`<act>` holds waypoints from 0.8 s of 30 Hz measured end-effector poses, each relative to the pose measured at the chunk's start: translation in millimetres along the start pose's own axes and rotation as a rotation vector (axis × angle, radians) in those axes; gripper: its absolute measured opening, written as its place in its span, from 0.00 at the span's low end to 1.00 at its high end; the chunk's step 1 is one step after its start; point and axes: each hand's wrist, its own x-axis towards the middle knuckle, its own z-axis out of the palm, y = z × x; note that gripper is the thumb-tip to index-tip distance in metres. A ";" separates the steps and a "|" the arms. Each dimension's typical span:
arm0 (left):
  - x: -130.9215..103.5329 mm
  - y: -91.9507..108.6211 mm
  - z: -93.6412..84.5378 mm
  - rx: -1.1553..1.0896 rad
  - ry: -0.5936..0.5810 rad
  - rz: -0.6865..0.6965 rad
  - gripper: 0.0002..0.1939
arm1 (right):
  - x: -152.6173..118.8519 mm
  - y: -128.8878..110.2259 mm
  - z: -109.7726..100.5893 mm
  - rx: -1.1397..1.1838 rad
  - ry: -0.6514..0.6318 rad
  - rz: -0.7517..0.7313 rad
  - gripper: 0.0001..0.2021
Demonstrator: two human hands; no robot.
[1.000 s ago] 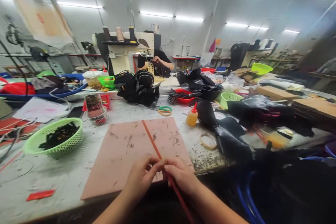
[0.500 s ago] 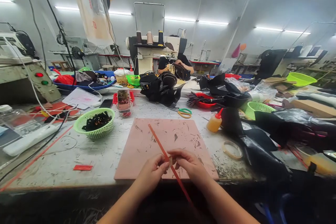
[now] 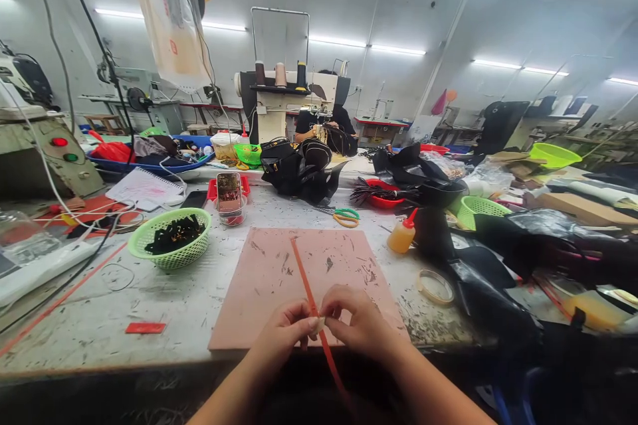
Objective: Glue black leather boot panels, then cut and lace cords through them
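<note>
A long, thin orange-red strip (image 3: 303, 273) slants over a pink board (image 3: 259, 279) and hangs past the board's near edge. My left hand (image 3: 292, 325) pinches the strip from the left with thumb and forefinger. On the other side my right hand (image 3: 351, 315) has its fingertips pressed together at a small pale piece (image 3: 320, 324) on the strip. The fingertips of both hands nearly touch there. What the pale piece is cannot be made out.
A green basket (image 3: 169, 259) of black pieces and a red piece (image 3: 145, 328) lie left. Scissors (image 3: 346, 214) lie behind the board; a glue bottle (image 3: 401, 236), tape roll (image 3: 435, 287) and black material (image 3: 488, 285) are right. A person (image 3: 341, 118) works at a sewing machine.
The strip has turned a little more upright. Both hands have come closer together around the pale piece and slightly lower. The whole view has shifted slightly.
</note>
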 end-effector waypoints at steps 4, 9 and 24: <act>1.5 3.7 -1.9 0.291 -0.058 0.190 0.13 | 2.8 -12.8 -14.5 -0.170 -0.208 0.050 0.07; -4.4 10.5 3.9 0.747 -0.183 0.434 0.07 | 14.4 -25.5 -33.1 -0.191 -0.550 0.116 0.07; 1.2 11.6 -13.6 0.776 0.050 0.540 0.10 | 25.2 6.0 -3.8 0.525 -0.199 0.456 0.17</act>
